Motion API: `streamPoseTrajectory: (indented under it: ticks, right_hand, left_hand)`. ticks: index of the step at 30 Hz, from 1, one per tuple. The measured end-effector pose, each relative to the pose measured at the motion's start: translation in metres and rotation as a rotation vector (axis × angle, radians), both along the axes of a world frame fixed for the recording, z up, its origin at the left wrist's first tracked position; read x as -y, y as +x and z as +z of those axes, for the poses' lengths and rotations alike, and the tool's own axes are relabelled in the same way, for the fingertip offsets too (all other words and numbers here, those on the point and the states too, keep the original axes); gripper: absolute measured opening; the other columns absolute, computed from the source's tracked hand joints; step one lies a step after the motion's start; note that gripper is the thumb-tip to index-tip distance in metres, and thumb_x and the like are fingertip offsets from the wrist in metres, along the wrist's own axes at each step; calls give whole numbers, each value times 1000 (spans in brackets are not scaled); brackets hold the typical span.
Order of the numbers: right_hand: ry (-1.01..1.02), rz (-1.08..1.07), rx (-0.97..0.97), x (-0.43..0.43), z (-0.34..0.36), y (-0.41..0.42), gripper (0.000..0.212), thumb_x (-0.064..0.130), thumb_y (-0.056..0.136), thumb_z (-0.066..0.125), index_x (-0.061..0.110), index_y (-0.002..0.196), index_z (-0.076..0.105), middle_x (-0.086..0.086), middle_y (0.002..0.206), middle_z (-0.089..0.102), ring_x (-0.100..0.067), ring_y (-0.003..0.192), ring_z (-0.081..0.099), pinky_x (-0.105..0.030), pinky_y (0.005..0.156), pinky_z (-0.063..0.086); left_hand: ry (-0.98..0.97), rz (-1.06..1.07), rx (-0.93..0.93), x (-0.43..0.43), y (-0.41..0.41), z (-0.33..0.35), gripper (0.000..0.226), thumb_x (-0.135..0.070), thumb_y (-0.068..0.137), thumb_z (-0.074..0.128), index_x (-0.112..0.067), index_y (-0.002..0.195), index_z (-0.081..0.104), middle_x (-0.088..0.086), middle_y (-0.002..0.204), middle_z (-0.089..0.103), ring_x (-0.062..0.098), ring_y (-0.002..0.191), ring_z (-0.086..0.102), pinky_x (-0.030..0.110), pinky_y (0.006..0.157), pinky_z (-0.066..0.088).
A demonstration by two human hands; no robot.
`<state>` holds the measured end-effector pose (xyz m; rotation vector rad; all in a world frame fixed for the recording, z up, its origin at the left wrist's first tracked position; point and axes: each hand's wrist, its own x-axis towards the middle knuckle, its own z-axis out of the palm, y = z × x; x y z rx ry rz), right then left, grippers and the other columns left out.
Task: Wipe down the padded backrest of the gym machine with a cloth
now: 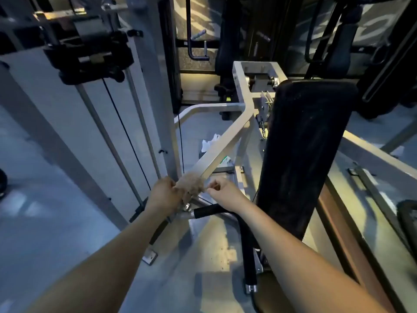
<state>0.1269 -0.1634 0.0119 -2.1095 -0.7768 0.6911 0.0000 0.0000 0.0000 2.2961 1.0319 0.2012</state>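
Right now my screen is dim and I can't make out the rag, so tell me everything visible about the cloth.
The cloth is a small, tan-brown rag, crumpled and soft-looking. It is bunched at the lower end of a silver metal bar, apparently wrapped over it. The left hand grips its left side; the right hand pinches its right edge. It lies left of the black padded backrest and does not touch it.

Both bare forearms are reaching forward, the left hand and right hand meeting close together, fingers pinching a cloth.
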Motion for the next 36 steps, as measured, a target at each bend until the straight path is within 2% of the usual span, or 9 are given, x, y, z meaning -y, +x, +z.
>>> streamPoseTrajectory:
  ticks: [5,12,16,19,23,25,28,32,36]
  right_hand:
    - [-23,-52,-50,-13,-15,-5,9,27,95,60,33,88,62,14,91,63,-12,91,60,-25,75,45]
    - [11,-88,-59,4,-14,-3,8,24,99,60,31,101,62,14,96,61,2,85,55,-11,64,38]
    - [32,-27,-34,12,-8,13,33,23,95,67,29,126,60,11,88,56,-9,81,56,-21,71,44]
    - [120,69,-99,29,-3,26,50,34,90,76,30,136,59,13,98,52,-3,82,53,-24,79,46]
    - [206,40,-77,74,-2,52,21,41,89,73,28,106,72,0,112,63,-11,97,64,-30,89,53]
    - [253,2,-86,103,5,66,11,29,95,69,18,94,70,0,99,65,-4,85,62,-22,82,49]
    - [327,-55,-134,163,20,94,19,15,100,61,18,81,60,8,76,57,8,60,49,-10,63,40]
    - [423,-143,-222,232,35,133,20,24,98,54,20,79,57,7,77,57,-4,70,53,-27,70,42]
    - [487,-31,-307,288,46,159,28,23,98,57,12,73,61,-1,69,53,-11,63,49,-30,60,36]
  left_hand:
    - [48,-21,-39,-4,10,-29,21,-31,91,59,-14,104,60,10,114,50,33,105,50,48,94,49]
    - [199,-124,9,6,12,-37,19,-38,92,64,-20,92,69,4,118,56,33,118,41,51,98,42]
    - [-51,-187,192,21,6,-1,18,-32,95,62,-20,85,53,-2,78,59,18,78,58,33,70,52]
    - [-162,-209,253,49,11,31,11,-23,97,60,-18,92,52,3,79,62,18,73,60,29,63,51]
    - [-187,-202,343,102,36,56,9,-25,97,61,-18,98,56,4,90,65,16,80,62,33,69,53]
    - [-202,-157,394,129,53,61,12,-20,96,64,-10,100,58,9,85,62,11,70,58,27,64,48]
    - [-282,-130,396,181,86,64,6,-14,95,64,-16,102,64,1,83,65,2,64,57,15,59,47]
    - [-330,-135,387,252,137,73,7,-11,97,64,-6,93,68,-4,68,61,-3,54,55,11,52,43]
    - [-382,-68,402,308,178,77,12,-17,96,67,-8,89,66,-4,64,62,2,50,57,14,48,44]
